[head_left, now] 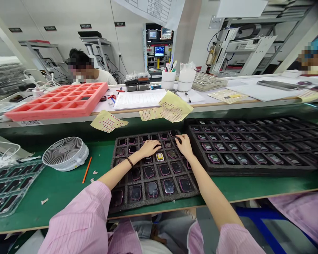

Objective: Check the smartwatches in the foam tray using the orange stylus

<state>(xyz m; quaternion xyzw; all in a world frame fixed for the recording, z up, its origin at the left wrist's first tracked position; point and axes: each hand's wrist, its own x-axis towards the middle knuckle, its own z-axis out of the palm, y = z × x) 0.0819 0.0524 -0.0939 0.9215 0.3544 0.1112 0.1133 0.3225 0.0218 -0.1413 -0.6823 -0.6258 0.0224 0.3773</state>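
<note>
A black foam tray (159, 177) lies in front of me, with dark square watch-like cases (169, 186) in its compartments. Over its middle rows is my left hand (149, 148), palm down, fingers stretched to the right and nothing visible in them. Just below that hand, one case shows a yellow and white face (159, 156). At the tray's upper right, my right hand (184, 145) has its fingertips at a compartment, around a small dark watch case (178, 140). The fingers partly cover this case, and I cannot see whether it is lifted.
More black foam trays (254, 168) of similar cases stand to the right. On the left are a white fan (66, 153), an orange stick (87, 169) and a clear tray (13, 187). A pink foam tray (60, 100) and papers lie on the raised shelf. A person (103, 76) sits beyond.
</note>
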